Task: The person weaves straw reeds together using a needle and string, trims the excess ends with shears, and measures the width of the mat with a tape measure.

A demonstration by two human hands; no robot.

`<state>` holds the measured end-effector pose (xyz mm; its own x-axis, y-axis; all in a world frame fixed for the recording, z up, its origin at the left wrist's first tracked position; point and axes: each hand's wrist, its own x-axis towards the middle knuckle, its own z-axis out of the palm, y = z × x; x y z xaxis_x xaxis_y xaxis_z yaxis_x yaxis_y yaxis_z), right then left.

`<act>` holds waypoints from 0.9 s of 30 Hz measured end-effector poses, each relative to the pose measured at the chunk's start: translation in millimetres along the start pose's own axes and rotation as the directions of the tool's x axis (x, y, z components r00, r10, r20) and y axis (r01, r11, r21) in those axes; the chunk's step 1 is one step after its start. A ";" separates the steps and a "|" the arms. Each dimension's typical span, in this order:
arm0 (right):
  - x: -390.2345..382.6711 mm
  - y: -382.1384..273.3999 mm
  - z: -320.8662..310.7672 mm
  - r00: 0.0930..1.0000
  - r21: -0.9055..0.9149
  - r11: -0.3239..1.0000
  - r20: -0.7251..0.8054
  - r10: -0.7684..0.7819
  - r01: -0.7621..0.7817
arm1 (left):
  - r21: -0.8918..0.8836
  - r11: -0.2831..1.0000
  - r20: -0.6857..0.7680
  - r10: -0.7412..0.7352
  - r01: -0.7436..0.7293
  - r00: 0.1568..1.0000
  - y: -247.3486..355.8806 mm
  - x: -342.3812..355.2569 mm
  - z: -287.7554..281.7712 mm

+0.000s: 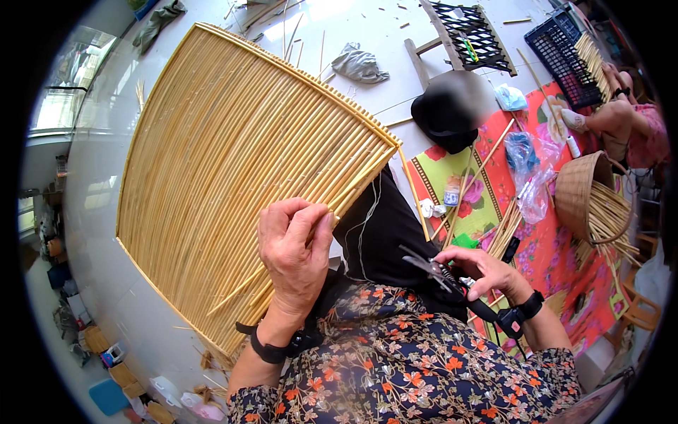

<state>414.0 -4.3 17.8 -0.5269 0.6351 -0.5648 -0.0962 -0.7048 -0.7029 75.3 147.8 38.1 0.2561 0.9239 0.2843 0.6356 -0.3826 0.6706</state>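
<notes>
Pinches the edge of a wide stick mat (240, 141) with the left hand (293, 244), thumb and first finger pressed together; too small to tell if thread is caught in there too. Grips black-handled snips (445, 275) in the right hand (487, 272), fingers bent round the handle, metal blades parted and apart from the mat. Could nick a finger if the open blades come too near the pinch. Could also snag the white thread (364, 222) hanging loose by the black trousers (388, 254), and tug the sticks out of line. Might lose the loose stick (236, 291) lying slantwise on top, should the mat tip. Holds the mat by the lap, out to the front and left: straw-yellow, with smooth, thin, round sticks side by side, bumpy like ribs. Past the snips, see a red flowered cloth (544, 283). There, find more straight sticks (503, 233), a crinkly clear bag (540, 194) and a round woven basket (575, 194) tipped over, sticks poking out. Farther off, spot a black crate (554, 53) full of holes and a low stool (473, 35) with criss-cross black straps.
</notes>
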 end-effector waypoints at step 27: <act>-54.2 -19.9 -20.5 0.989 0.382 0.924 -0.134 0.064 -0.008 | 0.009 1.000 -0.002 0.020 -0.020 1.000 -10.4 -4.5 -0.3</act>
<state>461.8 -18.3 53.5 -0.4139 0.6255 -0.6615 -0.4073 -0.7770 -0.4799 67.4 147.6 30.0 0.2676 0.9159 0.2993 0.6364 -0.4012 0.6588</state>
